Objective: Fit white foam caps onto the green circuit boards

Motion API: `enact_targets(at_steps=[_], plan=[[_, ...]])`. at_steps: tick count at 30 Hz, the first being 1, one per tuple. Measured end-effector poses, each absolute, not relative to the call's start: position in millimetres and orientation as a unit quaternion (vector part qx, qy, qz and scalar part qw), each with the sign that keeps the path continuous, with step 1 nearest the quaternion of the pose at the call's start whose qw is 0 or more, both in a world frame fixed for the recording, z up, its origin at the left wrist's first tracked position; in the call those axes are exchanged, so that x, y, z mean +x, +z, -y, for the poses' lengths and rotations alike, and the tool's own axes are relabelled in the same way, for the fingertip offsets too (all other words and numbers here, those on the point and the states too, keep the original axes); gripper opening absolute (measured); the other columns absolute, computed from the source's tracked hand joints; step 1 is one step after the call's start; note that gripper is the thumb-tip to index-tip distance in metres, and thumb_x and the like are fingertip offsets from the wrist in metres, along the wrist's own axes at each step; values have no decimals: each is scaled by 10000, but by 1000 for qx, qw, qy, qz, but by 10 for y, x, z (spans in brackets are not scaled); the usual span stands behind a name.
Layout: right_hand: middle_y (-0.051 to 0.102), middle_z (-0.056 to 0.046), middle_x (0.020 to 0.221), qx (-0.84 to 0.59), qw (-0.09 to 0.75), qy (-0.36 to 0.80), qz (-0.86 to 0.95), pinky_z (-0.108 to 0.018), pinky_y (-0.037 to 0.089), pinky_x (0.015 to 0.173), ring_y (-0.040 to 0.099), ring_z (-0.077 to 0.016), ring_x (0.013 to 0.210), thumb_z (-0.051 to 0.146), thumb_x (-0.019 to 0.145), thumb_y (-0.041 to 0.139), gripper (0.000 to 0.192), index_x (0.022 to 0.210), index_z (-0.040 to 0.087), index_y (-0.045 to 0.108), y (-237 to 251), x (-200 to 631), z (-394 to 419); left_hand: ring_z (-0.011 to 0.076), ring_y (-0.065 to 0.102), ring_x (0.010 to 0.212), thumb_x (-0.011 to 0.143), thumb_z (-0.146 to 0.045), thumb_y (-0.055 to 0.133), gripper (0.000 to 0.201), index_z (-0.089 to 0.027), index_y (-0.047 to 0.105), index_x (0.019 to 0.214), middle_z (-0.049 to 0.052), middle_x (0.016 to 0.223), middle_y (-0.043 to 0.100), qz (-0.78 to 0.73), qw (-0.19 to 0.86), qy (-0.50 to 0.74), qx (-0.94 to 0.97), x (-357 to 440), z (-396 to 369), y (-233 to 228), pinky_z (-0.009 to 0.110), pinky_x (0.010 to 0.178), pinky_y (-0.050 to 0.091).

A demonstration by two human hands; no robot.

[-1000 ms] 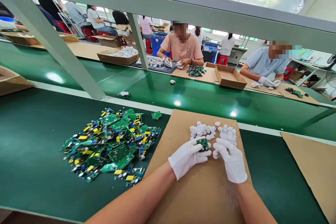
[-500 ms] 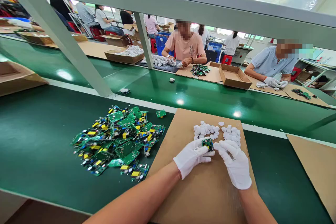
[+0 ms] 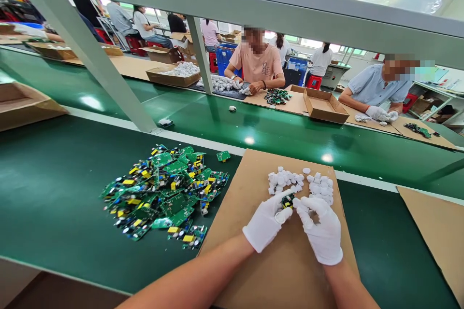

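My left hand, in a white glove, is closed around a small green circuit board with a yellow part on it. My right hand, also gloved, has its thumb and fingertips pinched together at the board's right edge. Whatever lies between those fingertips is hidden. Both hands hover over a sheet of brown cardboard. Just beyond them sit two clusters of small white plastic pieces, a left cluster and a right cluster. Left of the cardboard lies a heap of circuit boards.
Across the bench runs a green conveyor belt carrying a small white piece and another white-topped board. A slanted metal post rises at left, near a cardboard box. Two co-workers sit opposite.
My hands have come slightly closer to me, and the left fingers have curled more over the board. The pieces on the belt have shifted left.
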State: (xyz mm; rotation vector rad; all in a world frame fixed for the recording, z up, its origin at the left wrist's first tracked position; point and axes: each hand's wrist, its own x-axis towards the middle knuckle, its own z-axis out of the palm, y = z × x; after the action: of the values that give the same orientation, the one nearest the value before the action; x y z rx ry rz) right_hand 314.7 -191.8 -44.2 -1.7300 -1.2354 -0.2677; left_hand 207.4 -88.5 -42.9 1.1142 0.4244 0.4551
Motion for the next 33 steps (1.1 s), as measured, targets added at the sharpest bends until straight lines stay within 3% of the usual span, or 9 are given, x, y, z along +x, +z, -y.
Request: enact_targets(at_steps=[4, 10, 13, 16, 18, 22, 28, 33], plan=[[668, -37, 862, -696, 437, -109, 559, -300, 508, 703, 621, -165, 777, 146, 789, 588, 216, 967, 258, 638, -469, 3160, 1916, 211, 546, 1003, 715, -144, 591, 485, -175, 557, 1198, 53, 1132, 618, -211, 782, 215, 545, 2066, 870, -469, 314, 922, 398], [640, -42, 819, -708, 434, -109, 546, -295, 512, 651, 608, -161, 738, 179, 804, 564, 156, 911, 243, 658, -532, 3187, 1908, 211, 524, 1041, 754, -258, 573, 471, -203, 548, 1220, 47, 1181, 601, -202, 701, 203, 653, 2004, 897, -431, 339, 984, 356], [614, -78, 995, -714, 426, -108, 545, -327, 524, 707, 611, -190, 857, 197, 822, 532, 179, 920, 244, 674, -537, 3189, 1899, 191, 566, 899, 753, -326, 581, 503, -184, 531, 1233, 75, 1099, 628, -191, 752, 177, 606, 2011, 890, -404, 326, 829, 458], [533, -106, 1223, -710, 404, -72, 572, -407, 487, 876, 547, -256, 1077, 279, 829, 538, 330, 1151, 231, 589, -524, 3193, 1892, 177, 575, 849, 745, -372, 607, 482, -159, 567, 1176, 90, 1024, 633, -161, 825, 152, 520, 2035, 846, -398, 300, 754, 474], [530, -111, 1250, -701, 407, -61, 582, -432, 453, 935, 500, -267, 1148, 301, 839, 533, 446, 1273, 209, 482, -519, 3198, 1888, 174, 581, 859, 730, -377, 635, 460, -169, 586, 1137, 93, 1032, 620, -155, 856, 138, 474, 2046, 818, -407, 302, 767, 468], [613, -77, 1137, -678, 430, -125, 583, -392, 488, 884, 573, -217, 1045, 177, 848, 515, 302, 1133, 252, 579, -525, 3194, 1869, 130, 585, 735, 683, -414, 679, 459, -188, 588, 1072, 70, 958, 611, -170, 888, 111, 412, 2071, 818, -428, 285, 694, 467], [637, -62, 1088, -655, 392, -205, 612, -382, 493, 853, 580, -212, 1017, 121, 784, 570, 309, 1047, 276, 621, -532, 3106, 1832, 63, 445, 536, 595, -433, 736, 376, -117, 546, 668, -26, 592, 490, -198, 861, 138, 447, 2114, 886, -383, 206, 527, 377], [565, -84, 1227, -671, 429, -70, 600, -393, 476, 902, 542, -238, 1098, 233, 814, 546, 280, 1081, 245, 630, -480, 3089, 1855, 92, 493, 589, 617, -438, 719, 368, -122, 569, 732, -2, 658, 533, -188, 858, 134, 458, 2087, 872, -356, 238, 576, 415]])
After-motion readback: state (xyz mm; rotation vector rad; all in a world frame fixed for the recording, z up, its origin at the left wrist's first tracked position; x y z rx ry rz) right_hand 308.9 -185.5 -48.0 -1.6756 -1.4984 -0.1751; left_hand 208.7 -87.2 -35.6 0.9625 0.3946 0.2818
